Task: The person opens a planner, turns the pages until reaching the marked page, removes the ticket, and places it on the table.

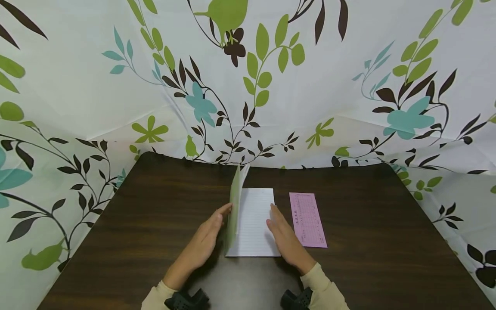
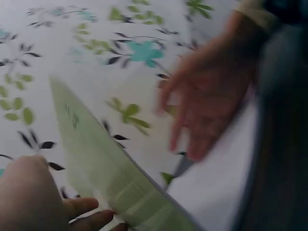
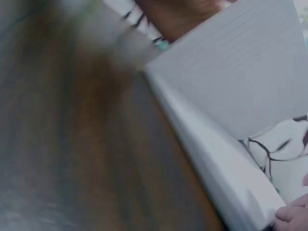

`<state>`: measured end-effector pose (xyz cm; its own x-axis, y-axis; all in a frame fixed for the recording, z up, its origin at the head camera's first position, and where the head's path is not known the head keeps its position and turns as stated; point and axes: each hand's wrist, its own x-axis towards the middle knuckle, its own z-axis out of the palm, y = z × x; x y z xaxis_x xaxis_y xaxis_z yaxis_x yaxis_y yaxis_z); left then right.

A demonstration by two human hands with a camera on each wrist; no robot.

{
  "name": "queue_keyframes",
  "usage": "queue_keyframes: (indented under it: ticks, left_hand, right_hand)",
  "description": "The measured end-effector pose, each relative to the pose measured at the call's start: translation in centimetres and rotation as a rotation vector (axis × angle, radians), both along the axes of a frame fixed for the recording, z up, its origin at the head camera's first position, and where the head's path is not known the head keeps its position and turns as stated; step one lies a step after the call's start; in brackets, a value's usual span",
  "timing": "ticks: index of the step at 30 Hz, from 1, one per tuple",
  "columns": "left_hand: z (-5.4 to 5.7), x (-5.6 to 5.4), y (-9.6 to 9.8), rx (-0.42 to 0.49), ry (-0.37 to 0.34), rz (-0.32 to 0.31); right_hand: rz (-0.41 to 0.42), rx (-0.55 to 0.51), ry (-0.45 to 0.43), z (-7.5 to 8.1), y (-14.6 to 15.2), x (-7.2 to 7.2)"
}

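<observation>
A notebook with ruled white pages [image 1: 255,224] lies opened on the dark table, its green cover [image 1: 234,202] standing almost upright along the left side. My left hand [image 1: 205,239] has its fingers extended, with the fingertips at the outer face of that cover. In the left wrist view, handwriting-like dark marks show on the green cover [image 2: 96,144]. At the right edge of the ruled page is my right hand [image 1: 286,241], fingers straight and palm turned inward. The right wrist view shows the lined inner side of the raised leaf [image 3: 236,72], with motion blur around it.
To the right of the notebook, a pink printed slip [image 1: 308,219] lies flat beside my right hand. The dark wooden table [image 1: 368,241] ends at the back against a white cloth [image 1: 317,94] patterned with leaves and birds. Dark wrist devices sit at both cuffs.
</observation>
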<state>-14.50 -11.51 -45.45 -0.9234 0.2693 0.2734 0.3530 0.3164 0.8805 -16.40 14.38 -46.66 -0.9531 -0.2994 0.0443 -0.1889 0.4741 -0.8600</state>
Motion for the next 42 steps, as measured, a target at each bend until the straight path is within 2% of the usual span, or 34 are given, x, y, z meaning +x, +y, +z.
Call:
queue_keyframes:
  ticks: [4,7,9,12,16,18,22,26,29,33,37,42]
  left_hand:
    - [-1.1,0.4,0.4,-0.175,-0.027,-0.073]
    - [-1.8,0.7,0.5,-0.325,0.004,-0.127]
    - [-2.2,0.8,0.5,-0.414,0.058,-0.148]
    - [-2.5,0.9,0.6,-0.514,0.110,-0.153]
    - [-2.7,1.1,0.9,-0.588,0.166,-0.132]
    - [-2.8,1.2,1.0,-0.609,0.204,-0.116]
    - [-3.1,1.6,1.5,-0.685,0.274,-0.078]
    - [-3.5,1.9,2.3,-0.800,0.284,-0.027]
    - [-3.6,2.0,2.8,-0.842,0.260,0.011]
    - [-3.6,1.7,3.1,-0.845,0.243,0.033]
    - [-3.8,1.0,3.2,-0.836,0.246,0.046]
    - [-3.5,0.0,2.9,-0.829,0.199,0.087]
  right_hand:
    - [-0.047,-0.210,-0.067,0.3,0.9,-0.4]
    - [-0.058,-0.238,-0.039,0.3,1.1,-0.5]
    - [-0.065,-0.160,0.022,0.1,0.9,-0.3]
    - [-0.052,0.052,0.178,-0.3,0.4,0.2]
    - [0.034,0.304,0.415,-0.9,-0.3,1.0]
    - [0.085,0.384,0.482,-1.1,-0.6,1.3]
    - [0.130,0.539,0.458,-1.4,-1.2,2.2]
    - [0.120,0.646,0.425,-1.9,-1.6,2.9]
    - [0.106,0.656,0.452,-2.1,-1.8,3.0]
    - [0.103,0.648,0.470,-2.3,-1.9,2.6]
    - [0.090,0.634,0.446,-2.1,-1.9,1.9]
    - [0.089,0.642,0.399,-1.5,-1.9,0.7]
